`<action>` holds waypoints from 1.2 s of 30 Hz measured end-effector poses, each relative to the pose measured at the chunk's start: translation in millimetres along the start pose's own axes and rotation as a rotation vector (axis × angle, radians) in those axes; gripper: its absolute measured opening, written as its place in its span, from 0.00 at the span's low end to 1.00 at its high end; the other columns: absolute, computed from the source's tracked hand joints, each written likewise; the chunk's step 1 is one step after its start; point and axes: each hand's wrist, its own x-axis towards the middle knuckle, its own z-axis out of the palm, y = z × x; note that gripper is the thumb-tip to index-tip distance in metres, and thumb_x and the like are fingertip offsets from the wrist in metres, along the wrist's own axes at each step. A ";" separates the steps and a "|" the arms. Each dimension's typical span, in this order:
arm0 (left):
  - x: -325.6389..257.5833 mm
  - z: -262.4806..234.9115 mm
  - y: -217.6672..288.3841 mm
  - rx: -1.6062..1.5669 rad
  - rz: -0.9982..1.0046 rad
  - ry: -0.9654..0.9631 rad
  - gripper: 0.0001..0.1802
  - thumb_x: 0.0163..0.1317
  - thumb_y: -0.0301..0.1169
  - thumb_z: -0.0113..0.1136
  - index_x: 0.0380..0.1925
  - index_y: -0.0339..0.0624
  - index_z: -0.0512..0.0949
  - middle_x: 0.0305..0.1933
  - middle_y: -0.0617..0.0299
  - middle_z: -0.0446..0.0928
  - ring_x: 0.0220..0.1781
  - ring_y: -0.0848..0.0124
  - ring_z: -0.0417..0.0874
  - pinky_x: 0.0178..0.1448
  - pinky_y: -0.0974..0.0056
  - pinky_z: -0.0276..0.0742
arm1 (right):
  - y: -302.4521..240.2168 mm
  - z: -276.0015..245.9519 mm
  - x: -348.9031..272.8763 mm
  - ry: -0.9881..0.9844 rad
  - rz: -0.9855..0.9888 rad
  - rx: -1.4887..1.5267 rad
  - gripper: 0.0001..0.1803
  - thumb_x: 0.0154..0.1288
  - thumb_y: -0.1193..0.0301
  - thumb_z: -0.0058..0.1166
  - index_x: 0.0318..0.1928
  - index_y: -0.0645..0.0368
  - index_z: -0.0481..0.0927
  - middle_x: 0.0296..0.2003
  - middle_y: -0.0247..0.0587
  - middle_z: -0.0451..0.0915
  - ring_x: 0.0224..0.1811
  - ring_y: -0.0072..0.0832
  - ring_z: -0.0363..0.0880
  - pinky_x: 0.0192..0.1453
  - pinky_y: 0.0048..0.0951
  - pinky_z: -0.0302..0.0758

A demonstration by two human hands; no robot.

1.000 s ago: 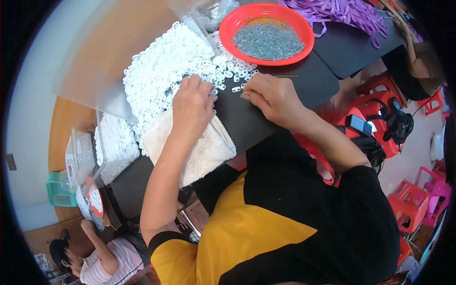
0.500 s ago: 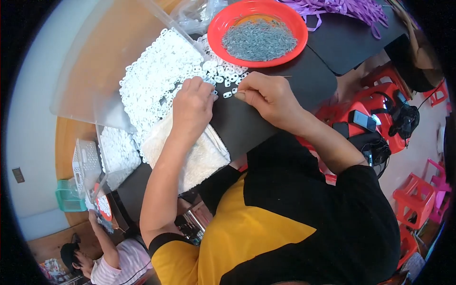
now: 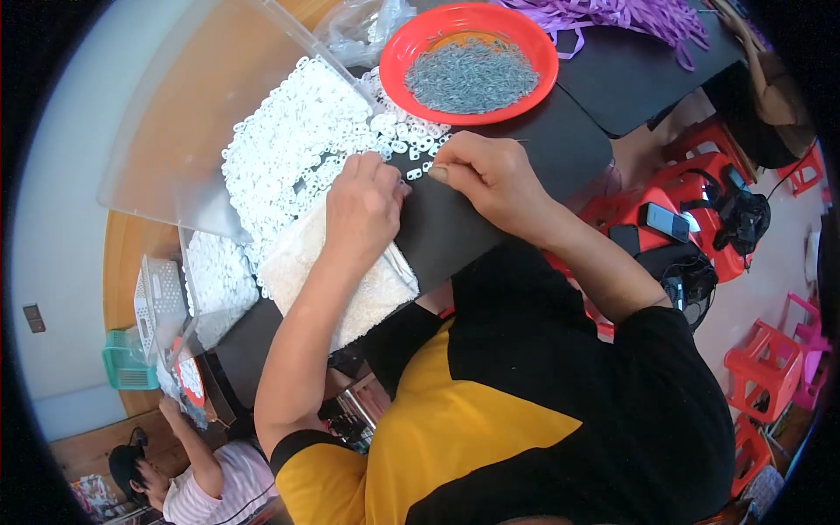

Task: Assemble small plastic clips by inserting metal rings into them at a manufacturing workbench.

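Note:
My left hand (image 3: 363,206) is closed, fingers curled down close to the black tabletop at the edge of a heap of small white plastic pieces (image 3: 289,131). Whatever lies under its fingertips is hidden. To its right, my right hand (image 3: 492,182) pinches thumb against forefinger; a thin pointed sliver (image 3: 523,140) shows past its knuckles, but what the pinch holds is too small to name. A few loose white pieces (image 3: 415,174), each with holes, lie between the two hands. Beneath my left forearm is a folded cream towel (image 3: 376,302).
A red dish (image 3: 547,74) of small grey slivers stands beyond my hands, near purple ribbons (image 3: 647,26). The white heap spills from a tipped clear bin (image 3: 166,166). Red stools (image 3: 761,367) stand at right. Another person (image 3: 219,486) works at lower left; another person's arm (image 3: 754,52) shows upper right.
My left hand has shifted slightly down and to the right, its fingers drawn in a little. The right hand stays almost in place, still pinching.

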 end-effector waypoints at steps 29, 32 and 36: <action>-84.9 -39.0 59.5 -1.540 -0.877 0.549 0.06 0.64 0.21 0.57 0.39 0.30 0.79 0.33 0.58 0.79 0.29 0.74 0.76 0.34 0.72 0.72 | -56.0 26.7 -20.0 -0.314 0.097 0.325 0.05 0.63 0.78 0.56 0.40 0.63 0.77 0.27 0.35 0.77 0.28 0.15 0.73 0.32 0.21 0.69; -94.8 -42.4 54.7 -1.601 -0.895 0.573 0.07 0.64 0.24 0.58 0.39 0.29 0.78 0.32 0.57 0.79 0.28 0.73 0.77 0.34 0.70 0.73 | -61.1 42.1 -17.3 -0.394 0.113 0.355 0.07 0.64 0.77 0.56 0.42 0.63 0.76 0.28 0.34 0.76 0.30 0.14 0.73 0.33 0.19 0.70; -108.8 -47.1 48.7 -1.625 -0.902 0.587 0.09 0.65 0.25 0.58 0.40 0.29 0.78 0.32 0.55 0.79 0.28 0.70 0.77 0.34 0.68 0.73 | -69.7 59.7 -11.5 -0.342 -0.121 0.225 0.10 0.59 0.82 0.55 0.42 0.62 0.77 0.31 0.40 0.76 0.29 0.24 0.77 0.32 0.22 0.72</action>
